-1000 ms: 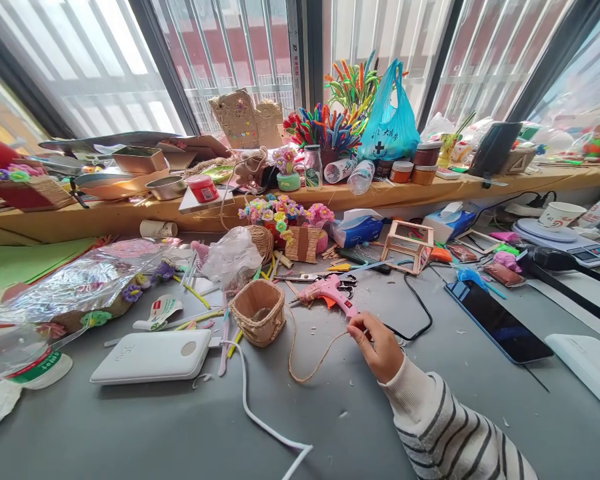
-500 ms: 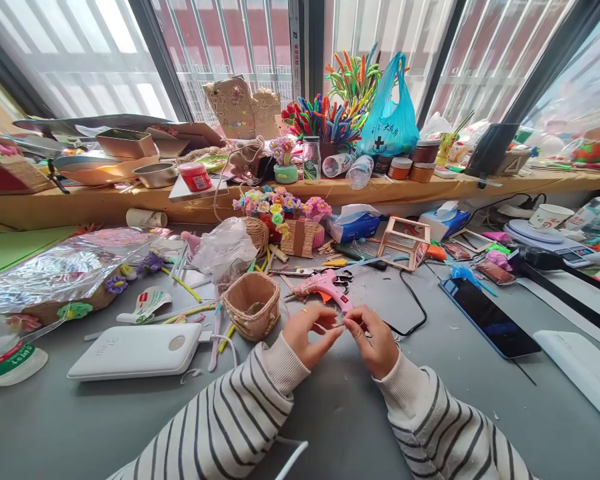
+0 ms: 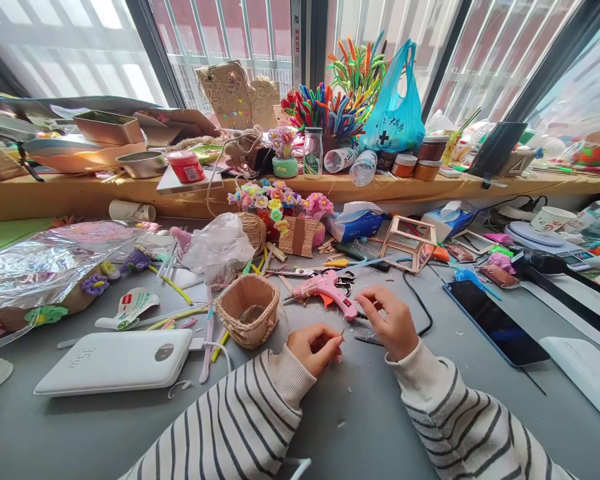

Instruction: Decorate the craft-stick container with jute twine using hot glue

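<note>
The person's left hand [image 3: 314, 348] is resting low over the grey table [image 3: 365, 427], its thumb and forefinger pinching a thin piece of twine [image 3: 343, 333], of which only the tip is showing plainly past the fingers. Just beside that wrist, a small square basket [image 3: 250, 330] with a braided rim is standing upright, its open top facing up. The right hand [image 3: 387, 323] is hovering at the grip end of a pink hot glue gun [image 3: 330, 291], fingers curled and the gap to the thumb narrow; from where I'm standing I can't tell whether it is holding anything or touching the gun. A dark, slim, pointed object [image 3: 369, 341] is poking out beneath that hand, and the gun is lying on its side against a pair of scissors [image 3: 300, 272]. To the left of the basket, a white power bank [image 3: 115, 363] is lying flat with a white cable [image 3: 226, 357] plugged in. Over on the right, a smartphone [image 3: 497, 323] is lying with its screen dark. Behind the basket, a crumpled clear plastic bag [image 3: 215, 243] is sitting in front of a ball of twine [image 3: 254, 232]. Along the window ledge, a glass jar [image 3: 313, 160], bunches of coloured pipe cleaners [image 3: 325, 113] and a blue plastic bag [image 3: 395, 113] are standing close together.
</note>
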`<action>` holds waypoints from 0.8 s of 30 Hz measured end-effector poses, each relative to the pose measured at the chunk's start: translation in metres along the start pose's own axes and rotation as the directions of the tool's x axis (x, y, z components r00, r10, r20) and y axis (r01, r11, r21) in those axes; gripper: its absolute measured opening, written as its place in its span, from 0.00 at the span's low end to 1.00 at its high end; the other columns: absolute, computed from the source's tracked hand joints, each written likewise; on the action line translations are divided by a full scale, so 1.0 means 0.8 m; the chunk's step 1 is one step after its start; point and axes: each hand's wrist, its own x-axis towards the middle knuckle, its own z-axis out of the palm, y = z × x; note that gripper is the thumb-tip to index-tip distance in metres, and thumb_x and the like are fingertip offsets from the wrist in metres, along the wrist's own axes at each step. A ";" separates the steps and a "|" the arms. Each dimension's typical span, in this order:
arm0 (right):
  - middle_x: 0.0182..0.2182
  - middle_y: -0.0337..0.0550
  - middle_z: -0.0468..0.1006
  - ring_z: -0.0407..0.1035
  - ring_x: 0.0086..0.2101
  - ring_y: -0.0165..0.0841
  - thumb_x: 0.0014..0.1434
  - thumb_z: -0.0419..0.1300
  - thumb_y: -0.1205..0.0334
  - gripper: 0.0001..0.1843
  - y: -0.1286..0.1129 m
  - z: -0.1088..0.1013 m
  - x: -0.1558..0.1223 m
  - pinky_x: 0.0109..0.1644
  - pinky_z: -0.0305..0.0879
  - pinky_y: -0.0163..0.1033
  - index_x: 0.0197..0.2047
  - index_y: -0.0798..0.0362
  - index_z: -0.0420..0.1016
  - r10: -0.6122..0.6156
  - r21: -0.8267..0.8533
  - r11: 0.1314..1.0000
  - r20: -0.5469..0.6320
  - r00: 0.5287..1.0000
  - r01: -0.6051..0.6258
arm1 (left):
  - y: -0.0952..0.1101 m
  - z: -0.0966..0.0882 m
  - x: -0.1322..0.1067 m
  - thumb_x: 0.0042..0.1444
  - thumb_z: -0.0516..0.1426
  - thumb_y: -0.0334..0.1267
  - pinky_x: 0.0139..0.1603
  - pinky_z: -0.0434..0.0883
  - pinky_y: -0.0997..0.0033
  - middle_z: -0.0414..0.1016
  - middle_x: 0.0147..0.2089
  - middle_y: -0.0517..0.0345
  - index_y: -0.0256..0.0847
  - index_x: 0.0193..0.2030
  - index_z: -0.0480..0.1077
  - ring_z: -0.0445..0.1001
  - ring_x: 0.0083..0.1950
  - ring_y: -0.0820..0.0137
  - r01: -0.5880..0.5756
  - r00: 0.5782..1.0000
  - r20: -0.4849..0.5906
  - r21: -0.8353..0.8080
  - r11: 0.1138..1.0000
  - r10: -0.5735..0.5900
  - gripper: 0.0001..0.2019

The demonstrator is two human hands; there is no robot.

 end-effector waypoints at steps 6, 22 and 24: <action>0.35 0.48 0.71 0.63 0.37 0.37 0.49 0.54 0.72 0.10 0.031 0.016 0.062 0.43 0.60 0.43 0.37 0.56 0.70 -0.010 -0.204 0.979 0.091 0.996 0.029 | 0.000 -0.002 -0.002 0.47 0.53 0.41 0.26 0.69 0.74 0.73 0.24 0.55 0.37 0.26 0.68 0.72 0.23 0.72 -0.054 0.999 0.006 0.108 0.993 0.053 0.09; 0.23 0.42 0.72 0.64 0.23 0.31 0.45 0.60 0.56 0.10 0.007 0.038 0.037 0.24 0.51 0.33 0.27 0.54 0.66 0.125 -0.395 0.919 0.271 0.955 -0.008 | -0.004 -0.003 -0.002 0.49 0.52 0.40 0.24 0.68 0.76 0.73 0.23 0.56 0.38 0.26 0.68 0.72 0.22 0.72 -0.138 0.988 0.090 0.192 0.972 0.123 0.09; 0.24 0.42 0.72 0.65 0.24 0.31 0.46 0.58 0.59 0.07 0.008 0.041 0.033 0.25 0.52 0.33 0.28 0.54 0.66 0.132 -0.393 0.919 0.251 0.959 -0.023 | -0.004 -0.003 -0.002 0.49 0.52 0.40 0.25 0.69 0.75 0.73 0.23 0.56 0.38 0.26 0.68 0.72 0.22 0.73 -0.142 0.987 0.098 0.198 0.970 0.124 0.09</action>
